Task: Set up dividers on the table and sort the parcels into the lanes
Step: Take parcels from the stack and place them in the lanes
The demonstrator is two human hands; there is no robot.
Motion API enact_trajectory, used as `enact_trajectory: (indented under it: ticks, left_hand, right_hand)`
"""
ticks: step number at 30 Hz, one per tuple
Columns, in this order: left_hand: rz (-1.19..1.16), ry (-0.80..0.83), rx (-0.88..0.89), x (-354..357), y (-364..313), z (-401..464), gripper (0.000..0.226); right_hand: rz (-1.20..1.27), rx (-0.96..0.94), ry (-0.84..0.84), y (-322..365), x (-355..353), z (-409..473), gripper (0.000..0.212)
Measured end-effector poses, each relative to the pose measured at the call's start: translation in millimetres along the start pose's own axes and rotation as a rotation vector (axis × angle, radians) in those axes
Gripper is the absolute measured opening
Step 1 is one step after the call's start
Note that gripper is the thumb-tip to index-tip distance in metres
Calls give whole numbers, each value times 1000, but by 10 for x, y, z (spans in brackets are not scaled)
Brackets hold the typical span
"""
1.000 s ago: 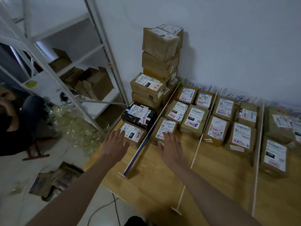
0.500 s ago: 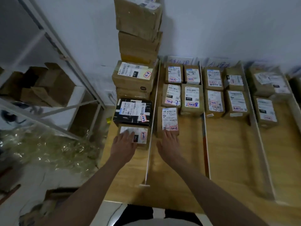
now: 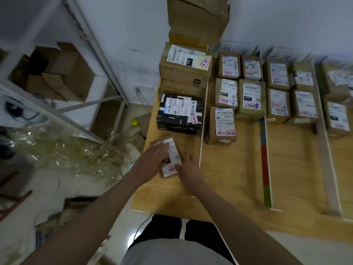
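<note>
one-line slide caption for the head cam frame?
Both hands, left hand and right hand, on a small labelled parcel in the leftmost lane.

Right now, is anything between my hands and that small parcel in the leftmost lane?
Nothing visible: the left hand lies on top of the small parcel and the right hand touches its right edge. The black box sits behind it, the white divider to its right.

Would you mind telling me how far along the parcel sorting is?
Done: dividers stand on the table, and labelled parcels fill the lanes' far ends. In hand: both hands, left and right, are on a small parcel in the leftmost lane. Left: placing it; the stacked boxes may follow.
</note>
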State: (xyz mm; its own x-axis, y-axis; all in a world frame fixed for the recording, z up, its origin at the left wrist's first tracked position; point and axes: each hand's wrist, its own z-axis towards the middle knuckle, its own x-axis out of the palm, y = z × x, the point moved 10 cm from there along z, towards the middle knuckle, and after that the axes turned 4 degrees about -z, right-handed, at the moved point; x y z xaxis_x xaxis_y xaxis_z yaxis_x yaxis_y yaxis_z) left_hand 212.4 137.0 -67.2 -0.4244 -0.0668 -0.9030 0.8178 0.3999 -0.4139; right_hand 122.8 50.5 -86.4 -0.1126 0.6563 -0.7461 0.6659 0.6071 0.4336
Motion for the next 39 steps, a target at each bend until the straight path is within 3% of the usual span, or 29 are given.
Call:
enact_trajectory:
  ticks: [4, 7, 11, 14, 19, 28, 39]
  left_hand:
    - [-47, -18, -254, -23, 284, -157, 70]
    - [-91, -27, -379, -6, 365, -234, 81]
    - [-107, -61, -413, -84, 308, -252, 82]
    - [-106, -141, -409, -278, 281, -278, 69]
    - [28, -181, -380, -643, 236, -252, 59]
    - [100, -177, -225, -944, -508, 393, 57]
    - [189, -48, -142, -648, -1371, 1238, 59]
  right_hand:
    - [128, 144, 84, -99, 266, 21, 43]
    - [258, 225, 96, -160, 330, 62, 43]
    - [321, 247, 113, -159, 314, 85, 39]
    - [395, 245, 90, -136, 221, 20, 37]
    - [523, 186, 64, -87, -144, -156, 31]
    - [809, 178, -48, -721, -1070, -573, 8]
    - [731, 336, -369, -2043, -2110, -699, 31]
